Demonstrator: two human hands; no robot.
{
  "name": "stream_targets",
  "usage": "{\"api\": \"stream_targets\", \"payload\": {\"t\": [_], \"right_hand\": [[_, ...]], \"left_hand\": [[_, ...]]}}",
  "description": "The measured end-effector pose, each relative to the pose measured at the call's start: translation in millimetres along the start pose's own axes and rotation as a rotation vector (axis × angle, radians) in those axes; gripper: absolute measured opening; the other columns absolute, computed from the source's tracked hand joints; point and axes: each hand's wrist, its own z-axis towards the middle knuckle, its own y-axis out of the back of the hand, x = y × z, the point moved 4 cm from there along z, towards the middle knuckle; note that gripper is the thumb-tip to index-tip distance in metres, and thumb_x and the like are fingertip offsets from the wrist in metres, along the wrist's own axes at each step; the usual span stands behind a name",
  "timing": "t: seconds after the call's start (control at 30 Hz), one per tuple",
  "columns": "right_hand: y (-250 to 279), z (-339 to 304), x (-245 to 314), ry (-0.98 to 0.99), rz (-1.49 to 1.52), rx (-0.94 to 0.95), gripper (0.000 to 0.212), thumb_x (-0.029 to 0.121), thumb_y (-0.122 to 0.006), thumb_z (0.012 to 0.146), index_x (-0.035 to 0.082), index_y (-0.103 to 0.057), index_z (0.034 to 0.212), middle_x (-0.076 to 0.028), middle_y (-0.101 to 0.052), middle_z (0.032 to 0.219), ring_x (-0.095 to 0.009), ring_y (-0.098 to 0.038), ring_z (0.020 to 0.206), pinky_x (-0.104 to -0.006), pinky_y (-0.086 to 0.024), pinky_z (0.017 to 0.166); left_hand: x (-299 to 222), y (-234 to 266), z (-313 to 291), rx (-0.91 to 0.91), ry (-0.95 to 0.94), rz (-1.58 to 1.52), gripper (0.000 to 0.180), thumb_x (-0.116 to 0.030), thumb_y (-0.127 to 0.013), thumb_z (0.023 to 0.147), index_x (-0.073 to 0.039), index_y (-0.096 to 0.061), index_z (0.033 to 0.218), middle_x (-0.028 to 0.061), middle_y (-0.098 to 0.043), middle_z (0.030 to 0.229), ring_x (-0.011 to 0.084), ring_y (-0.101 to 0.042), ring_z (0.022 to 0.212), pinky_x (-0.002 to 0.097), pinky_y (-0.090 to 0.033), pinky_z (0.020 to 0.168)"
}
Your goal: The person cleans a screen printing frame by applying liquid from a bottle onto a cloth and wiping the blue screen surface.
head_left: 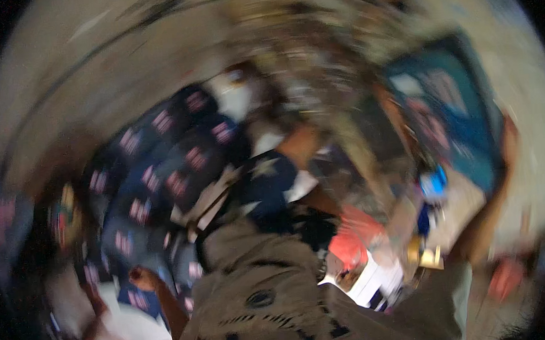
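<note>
Motion blurs much of the picture. On the right is a teal, shallow, box-like thing (469, 93) with a dark rim and pale and pinkish patches inside. My right hand (509, 144) is at its right edge, the fingers lying along the rim and apparently gripping it. At the lower left my left hand (142, 278) is closed, its fingers curled. What it holds, if anything, I cannot make out. Beside and beyond it lie several dark blue rounded bundles (150, 178) with pinkish labels. A dark blue cloth with white stars (264, 180) is just ahead of my body.
A white surface (123, 335) is below my left hand. Near my right arm are a bright blue item (433, 183), a coral-red item (348, 237) and a white box-like thing (378, 279). Blurred clutter (316, 72) fills the far middle. A reddish object (506, 278) lies at the lower right.
</note>
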Motion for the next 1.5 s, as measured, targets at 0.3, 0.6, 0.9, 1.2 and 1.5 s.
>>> {"api": "stream_targets", "payload": {"t": [0.3, 0.6, 0.9, 1.2, 1.5], "right_hand": [[41.4, -40.0, 100.4, -0.338, 0.082, 0.037, 0.067, 0.064, -0.050, 0.089, 0.001, -0.069, 0.077, -0.019, -0.067, 0.072, -0.026, -0.065, 0.069, -0.0426, -0.050, 0.070], [71.4, -26.9, 127.8, -0.251, 0.344, 0.189, 0.070, 0.059, -0.047, 0.093, -0.001, -0.063, 0.062, -0.021, -0.062, 0.061, -0.029, -0.063, 0.059, -0.0442, -0.053, 0.068], [32.2, -91.1, 135.3, -0.243, 0.074, -0.002, 0.057, 0.056, -0.060, 0.086, 0.001, -0.070, 0.075, -0.018, -0.068, 0.071, -0.031, -0.068, 0.075, -0.0434, -0.051, 0.074], [-66.4, -249.1, 246.0, -0.254, 0.221, -0.063, 0.051, 0.046, -0.065, 0.084, -0.001, -0.058, 0.101, -0.017, -0.059, 0.093, -0.032, -0.060, 0.087, -0.0428, -0.051, 0.080], [-103.5, -313.6, 271.1, -0.460, 0.424, 0.119, 0.053, 0.038, -0.071, 0.080, 0.001, -0.058, 0.116, -0.020, -0.058, 0.113, -0.035, -0.056, 0.110, -0.0469, -0.045, 0.098]], "left_hand": [[-390.4, -257.6, -382.3, 1.578, -1.428, -0.267, 0.051, -0.009, -0.064, 0.086, 0.000, -0.048, 0.133, 0.0210, -0.053, 0.132, 0.0387, -0.050, 0.122, 0.0455, -0.037, 0.106], [-391.5, -270.0, -598.2, 2.035, -1.619, -0.384, 0.075, -0.021, -0.077, 0.078, 0.003, -0.041, 0.138, 0.0257, -0.036, 0.147, 0.0414, -0.030, 0.141, 0.0488, -0.027, 0.115], [-608.5, -345.8, -557.2, 1.289, -2.166, -0.274, 0.095, -0.028, -0.086, 0.060, 0.000, -0.044, 0.141, 0.0199, -0.053, 0.136, 0.0307, -0.050, 0.128, 0.0398, -0.041, 0.104], [-462.1, -319.3, -490.3, 1.696, -2.197, 0.420, 0.046, -0.017, -0.088, 0.047, -0.003, -0.056, 0.077, 0.0141, -0.054, 0.080, 0.0372, -0.056, 0.077, 0.0454, -0.044, 0.067], [-365.2, -324.4, -459.9, 1.782, -2.034, 0.446, 0.038, -0.013, -0.085, 0.054, -0.004, -0.054, 0.075, 0.0147, -0.054, 0.079, 0.0393, -0.054, 0.077, 0.0459, -0.042, 0.069]]}}
